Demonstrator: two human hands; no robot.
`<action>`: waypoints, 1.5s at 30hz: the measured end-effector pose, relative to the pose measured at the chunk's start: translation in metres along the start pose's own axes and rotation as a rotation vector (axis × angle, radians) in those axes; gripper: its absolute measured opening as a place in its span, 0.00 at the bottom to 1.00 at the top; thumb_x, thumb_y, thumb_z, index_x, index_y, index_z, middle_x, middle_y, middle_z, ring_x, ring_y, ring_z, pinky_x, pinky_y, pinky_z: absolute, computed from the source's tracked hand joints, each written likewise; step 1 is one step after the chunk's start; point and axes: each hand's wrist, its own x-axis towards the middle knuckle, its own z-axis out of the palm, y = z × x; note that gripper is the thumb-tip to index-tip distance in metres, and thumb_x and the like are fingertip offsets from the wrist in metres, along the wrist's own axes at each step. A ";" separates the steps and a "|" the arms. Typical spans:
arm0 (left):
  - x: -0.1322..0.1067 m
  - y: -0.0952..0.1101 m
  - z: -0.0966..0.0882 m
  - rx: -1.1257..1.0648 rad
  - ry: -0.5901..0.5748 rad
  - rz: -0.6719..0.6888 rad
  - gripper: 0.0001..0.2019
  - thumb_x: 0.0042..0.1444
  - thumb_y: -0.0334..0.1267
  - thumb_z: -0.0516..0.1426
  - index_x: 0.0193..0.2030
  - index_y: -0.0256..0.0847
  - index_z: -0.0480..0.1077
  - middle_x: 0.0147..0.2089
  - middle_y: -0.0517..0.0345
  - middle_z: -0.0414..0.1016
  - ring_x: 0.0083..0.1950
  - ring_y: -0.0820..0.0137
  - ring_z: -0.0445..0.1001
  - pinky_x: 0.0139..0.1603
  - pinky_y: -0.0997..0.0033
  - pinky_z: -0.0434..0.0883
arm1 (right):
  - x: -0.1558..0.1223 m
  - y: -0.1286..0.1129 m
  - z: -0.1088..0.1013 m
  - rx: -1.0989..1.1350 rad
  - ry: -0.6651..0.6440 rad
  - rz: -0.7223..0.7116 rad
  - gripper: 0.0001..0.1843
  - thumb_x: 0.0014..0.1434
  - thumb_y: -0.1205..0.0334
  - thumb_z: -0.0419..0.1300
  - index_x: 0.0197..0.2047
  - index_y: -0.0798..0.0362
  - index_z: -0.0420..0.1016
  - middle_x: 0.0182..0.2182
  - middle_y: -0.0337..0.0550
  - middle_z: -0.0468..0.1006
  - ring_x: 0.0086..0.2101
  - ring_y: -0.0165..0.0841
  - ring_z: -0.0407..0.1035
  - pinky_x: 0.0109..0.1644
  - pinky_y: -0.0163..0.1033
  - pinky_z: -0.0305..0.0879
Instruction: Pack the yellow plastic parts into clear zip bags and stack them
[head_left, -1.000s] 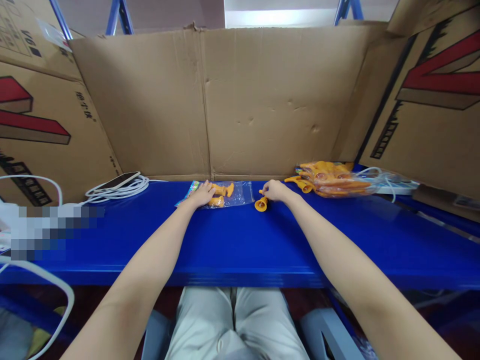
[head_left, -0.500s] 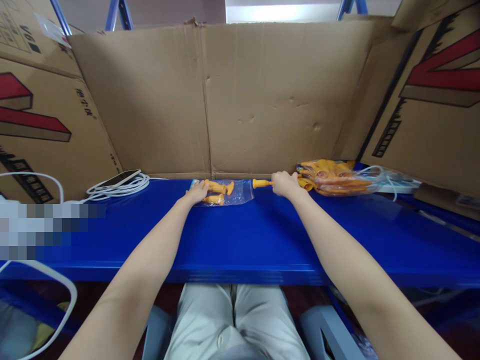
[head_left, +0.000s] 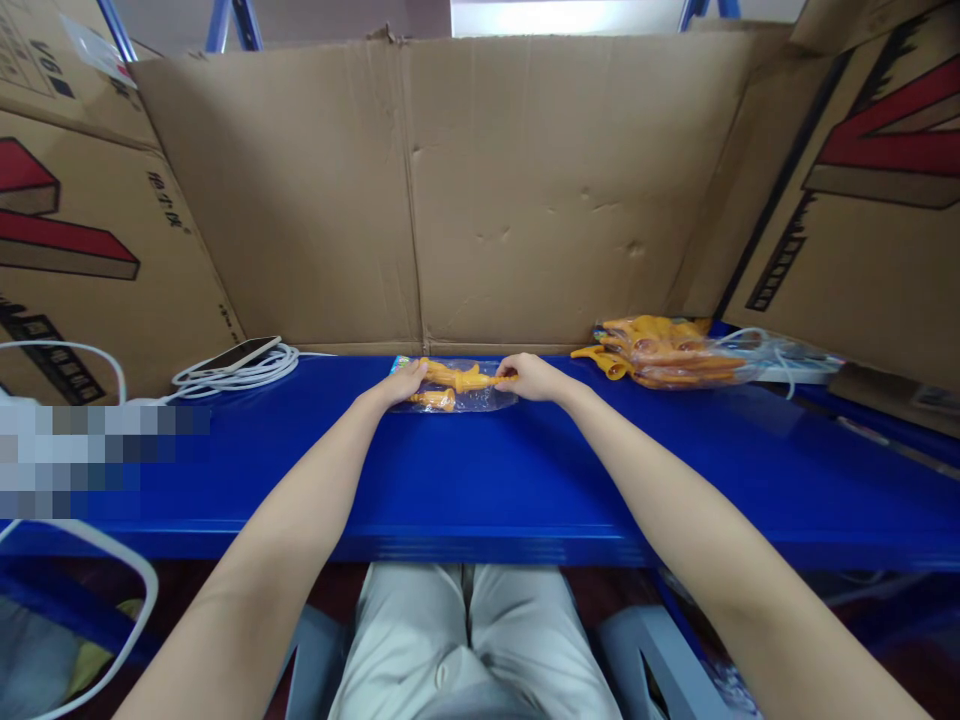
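Observation:
A clear plastic bag [head_left: 486, 402] with yellow plastic pieces in it lies flat at the back of the blue table. My left hand [head_left: 401, 383] grips the bag at its left end, beside a colourful label, with the thumb on top. My right hand [head_left: 529, 376] is at the bag's right end, fingers pinched on the thin shaft of a yellow toy screwdriver [head_left: 472, 379]. The screwdriver's handle points left and lies in or over the bag; which of the two I cannot tell. Another yellow piece [head_left: 435, 400] shows lower in the bag.
Right of my right hand sits a larger bag of yellow toy tools [head_left: 667, 355], with loose yellow pieces [head_left: 604, 362] at its left edge. A phone [head_left: 236, 355] rests on a coiled white cable [head_left: 262, 372] at the left. Cardboard walls [head_left: 525, 200] enclose the blue table [head_left: 480, 470].
My right hand has moved left from near the larger bag, bringing the toy screwdriver to the clear bag's right end. My left hand stays on the bag, shifted slightly right.

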 end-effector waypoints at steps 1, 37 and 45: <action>-0.004 0.006 0.000 -0.066 -0.023 0.006 0.30 0.62 0.54 0.38 0.61 0.39 0.64 0.64 0.50 0.64 0.68 0.63 0.57 0.66 0.63 0.54 | 0.001 0.002 0.001 0.057 -0.001 -0.019 0.04 0.53 0.67 0.62 0.34 0.56 0.77 0.33 0.42 0.79 0.33 0.29 0.71 0.37 0.32 0.63; -0.031 0.050 -0.005 -0.647 -0.210 -0.086 0.27 0.66 0.46 0.36 0.49 0.36 0.72 0.50 0.49 0.77 0.52 0.62 0.75 0.57 0.58 0.68 | -0.003 -0.007 0.021 0.726 -0.204 0.056 0.11 0.56 0.74 0.56 0.37 0.56 0.78 0.32 0.41 0.82 0.38 0.27 0.73 0.50 0.35 0.65; -0.025 0.043 -0.004 -0.591 0.026 -0.226 0.27 0.58 0.31 0.46 0.65 0.33 0.56 0.62 0.43 0.66 0.57 0.60 0.71 0.57 0.59 0.69 | 0.008 0.007 0.018 0.663 -0.001 0.140 0.12 0.56 0.72 0.56 0.42 0.58 0.77 0.41 0.47 0.80 0.38 0.29 0.73 0.45 0.34 0.67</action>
